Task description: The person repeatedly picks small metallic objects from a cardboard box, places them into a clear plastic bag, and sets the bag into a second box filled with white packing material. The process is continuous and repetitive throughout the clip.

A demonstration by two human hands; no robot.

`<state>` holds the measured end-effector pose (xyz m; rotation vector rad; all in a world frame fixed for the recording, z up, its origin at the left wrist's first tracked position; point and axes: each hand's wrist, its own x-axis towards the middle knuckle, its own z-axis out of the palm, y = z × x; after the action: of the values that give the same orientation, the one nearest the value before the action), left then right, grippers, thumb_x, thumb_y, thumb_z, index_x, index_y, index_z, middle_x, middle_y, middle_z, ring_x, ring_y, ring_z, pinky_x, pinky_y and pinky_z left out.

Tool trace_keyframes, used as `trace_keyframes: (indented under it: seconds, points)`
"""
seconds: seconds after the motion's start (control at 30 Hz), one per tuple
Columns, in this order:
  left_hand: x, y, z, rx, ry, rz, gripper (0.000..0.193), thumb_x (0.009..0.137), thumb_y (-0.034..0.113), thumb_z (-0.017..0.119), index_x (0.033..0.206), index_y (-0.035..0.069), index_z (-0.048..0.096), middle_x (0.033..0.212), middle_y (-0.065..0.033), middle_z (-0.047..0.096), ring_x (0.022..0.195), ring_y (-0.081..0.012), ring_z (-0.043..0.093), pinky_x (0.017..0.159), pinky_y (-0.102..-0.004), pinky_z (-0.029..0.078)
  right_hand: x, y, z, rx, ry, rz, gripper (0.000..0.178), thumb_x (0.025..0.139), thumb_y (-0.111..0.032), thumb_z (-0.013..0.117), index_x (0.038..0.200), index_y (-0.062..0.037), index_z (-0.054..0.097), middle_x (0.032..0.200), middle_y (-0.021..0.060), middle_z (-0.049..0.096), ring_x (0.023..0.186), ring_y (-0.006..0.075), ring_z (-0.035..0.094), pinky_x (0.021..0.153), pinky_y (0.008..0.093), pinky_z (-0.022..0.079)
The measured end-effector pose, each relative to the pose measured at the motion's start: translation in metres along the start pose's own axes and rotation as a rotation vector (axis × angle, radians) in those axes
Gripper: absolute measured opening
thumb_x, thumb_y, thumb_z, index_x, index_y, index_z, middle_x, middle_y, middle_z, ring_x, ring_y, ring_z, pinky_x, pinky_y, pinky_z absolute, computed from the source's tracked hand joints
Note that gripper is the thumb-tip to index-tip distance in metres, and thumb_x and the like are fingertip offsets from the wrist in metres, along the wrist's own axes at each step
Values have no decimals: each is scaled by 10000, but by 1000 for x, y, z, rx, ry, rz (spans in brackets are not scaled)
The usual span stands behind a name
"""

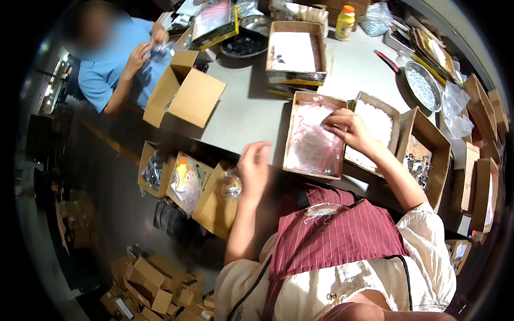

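My right hand (pixel 345 127) is over a shallow cardboard box (pixel 287 155) lined with pink and clear plastic bags (pixel 313 144). Its fingers are pinched together, with a small dark spot at the tips; what they hold, if anything, is too small to name. My left hand (pixel 254 170) is raised beside the table's near edge, left of that box. Motion blurs its fingers, and no object shows in it. Right of the pink-lined box stand a box of small white pieces (pixel 375 123) and a deeper box with metal parts (pixel 419 166).
Across the table, a person in blue (pixel 115 69) handles clear plastic near an open carton (pixel 197 96). Farther back are a paper-topped box (pixel 294 51), a dark-filled pan (pixel 243 45), a yellow bottle (pixel 345 24), a red-handled cutter (pixel 386 61) and a bowl of pale pieces (pixel 423 85). Cartons (pixel 155 283) cover the floor.
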<state>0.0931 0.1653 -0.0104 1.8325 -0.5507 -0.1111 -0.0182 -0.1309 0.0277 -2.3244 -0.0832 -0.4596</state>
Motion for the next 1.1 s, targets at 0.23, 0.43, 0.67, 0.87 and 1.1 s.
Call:
trace_keyframes:
  seconds: [0.23,0.43,0.67,0.87,1.1]
  points:
    - [38,53,79,-300,-547,-380,578,1090,515,453,1285,-17,568,1081,-176,719,904,-222,732,693,-298,593,-34,-25,-9,-131,98,-125,197,810,-35,721,1004,-59,705,970,98,673,945,320,623,839,422,481]
    - [43,52,92,-487,-795,-608,752,1020,611,536,1411,-26,450,1069,-213,703,823,-232,730,601,-291,587,-66,-37,-15,-351,36,-464,403,719,-99,687,1112,-13,662,1152,146,662,1056,309,633,980,430,504]
    - [36,44,104,-343,-950,-430,509,891,13,711,1359,-61,524,838,-118,699,674,-153,666,582,-267,554,-99,-39,-8,-461,-147,-611,305,832,-151,614,1098,-9,657,1167,128,652,1095,282,635,1049,437,495]
    - [27,50,105,-130,-1044,-453,303,880,20,689,1168,-63,651,744,-74,668,625,-117,629,514,-259,479,-108,-32,-1,-376,-100,-667,203,735,-172,620,852,-7,643,1007,104,632,946,272,619,966,413,514]
    - [32,23,117,-35,-1124,-519,205,918,79,679,1090,-27,710,701,-41,642,540,-105,582,474,-250,443,-106,-34,-9,-320,-310,-593,433,761,-251,723,1126,-25,668,1171,117,659,1080,289,636,1046,441,487]
